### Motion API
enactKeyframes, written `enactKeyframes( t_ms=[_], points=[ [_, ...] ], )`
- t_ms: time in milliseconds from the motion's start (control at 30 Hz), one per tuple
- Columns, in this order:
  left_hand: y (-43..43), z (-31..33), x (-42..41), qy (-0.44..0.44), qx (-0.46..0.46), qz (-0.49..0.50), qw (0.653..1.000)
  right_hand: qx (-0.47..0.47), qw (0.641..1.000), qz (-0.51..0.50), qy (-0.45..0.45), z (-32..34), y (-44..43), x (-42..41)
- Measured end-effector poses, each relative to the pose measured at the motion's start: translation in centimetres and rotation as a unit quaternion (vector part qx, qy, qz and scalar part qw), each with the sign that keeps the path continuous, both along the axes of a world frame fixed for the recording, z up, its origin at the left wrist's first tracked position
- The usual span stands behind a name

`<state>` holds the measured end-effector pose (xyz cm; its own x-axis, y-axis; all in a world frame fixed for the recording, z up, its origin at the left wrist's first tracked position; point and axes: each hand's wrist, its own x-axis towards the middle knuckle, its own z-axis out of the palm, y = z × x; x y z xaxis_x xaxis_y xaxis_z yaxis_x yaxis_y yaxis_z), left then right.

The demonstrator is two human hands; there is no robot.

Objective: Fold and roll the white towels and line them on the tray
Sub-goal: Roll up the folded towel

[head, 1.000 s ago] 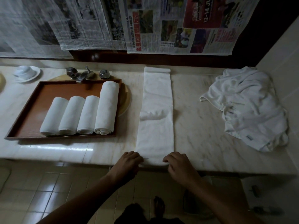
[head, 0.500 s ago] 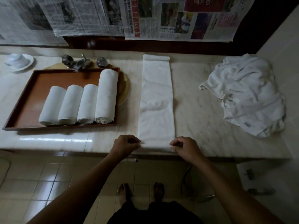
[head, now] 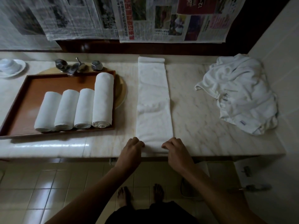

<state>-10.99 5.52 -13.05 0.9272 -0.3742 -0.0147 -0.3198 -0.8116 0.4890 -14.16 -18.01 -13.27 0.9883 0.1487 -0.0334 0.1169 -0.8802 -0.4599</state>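
A white towel, folded into a long narrow strip, lies on the marble counter from the back wall to the front edge. My left hand and my right hand grip its near end with curled fingers, one at each corner, and a small roll has formed there. A brown wooden tray on the left holds several rolled white towels side by side; the rightmost roll is longer. A heap of unfolded white towels lies at the right end.
A metal faucet with two knobs stands behind the tray over a round basin rim. A white dish sits at far left. Newspapers hang on the back wall. A tiled wall bounds the counter on the right.
My hands closed on the towel's near end and turned it over away from me, starting a small roll at the counter's front edge. The view shifted slightly.
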Motion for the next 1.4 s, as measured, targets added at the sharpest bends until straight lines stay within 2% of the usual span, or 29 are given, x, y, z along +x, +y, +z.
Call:
enactKeyframes(
  t_ms=[167,400,500,567,667,733,800,900,1000,1033,1100,1133,1233,1333,1400],
  points=[
    [0.6,-0.4,-0.6,-0.014,0.038,-0.052,0.998,-0.039,0.998,0.041,-0.013,0.3,-0.2,-0.3],
    [0.5,-0.1,0.9,-0.034,0.059,-0.057,0.996,-0.047,0.997,0.066,0.007,0.5,-0.9,0.8],
    [0.9,0.6,0.8,0.013,0.008,-0.029,0.999,0.016,0.998,0.038,0.053,1.2,-1.7,0.9],
    [1.3,1.4,0.8,0.066,-0.053,0.026,0.996,0.084,0.993,-0.010,0.086,1.6,-2.4,0.9],
    [1.7,2.2,0.9,0.178,-0.145,0.125,0.965,0.160,0.979,-0.064,0.112,2.0,-3.0,0.8],
    [1.8,2.4,0.8,0.224,-0.176,0.158,0.946,0.178,0.976,-0.081,0.096,1.6,-3.0,0.9],
    [1.6,2.5,0.5,0.243,-0.206,0.187,0.929,0.150,0.984,-0.084,0.052,1.1,-2.5,0.8],
    [1.3,2.5,0.2,0.247,-0.231,0.231,0.912,0.017,0.999,-0.036,-0.035,0.0,-1.1,-0.2],
    [0.9,2.3,0.1,0.233,-0.221,0.249,0.914,-0.050,0.990,0.027,-0.127,-1.3,0.8,-2.3],
    [0.6,2.3,-0.1,0.219,-0.219,0.248,0.918,-0.057,0.989,0.031,-0.131,-1.8,1.4,-2.9],
    [-0.1,2.3,-0.9,0.148,-0.186,0.242,0.941,-0.077,0.992,0.029,-0.099,-2.2,2.2,-3.8],
    [-0.5,2.0,-1.5,0.075,-0.135,0.228,0.961,-0.082,0.992,0.031,-0.087,-2.4,2.3,-4.0],
    [-2.1,0.5,-3.7,-0.069,0.009,0.101,0.992,-0.048,0.994,0.048,-0.082,-2.6,1.8,-4.2],
    [-3.8,-0.7,-5.2,-0.109,0.049,-0.020,0.993,-0.044,0.994,0.058,-0.085,-2.9,1.5,-3.5],
    [-3.9,-0.9,-4.9,-0.108,0.053,-0.057,0.991,-0.072,0.991,0.070,-0.084,-3.4,1.3,-2.9]
  ],
)
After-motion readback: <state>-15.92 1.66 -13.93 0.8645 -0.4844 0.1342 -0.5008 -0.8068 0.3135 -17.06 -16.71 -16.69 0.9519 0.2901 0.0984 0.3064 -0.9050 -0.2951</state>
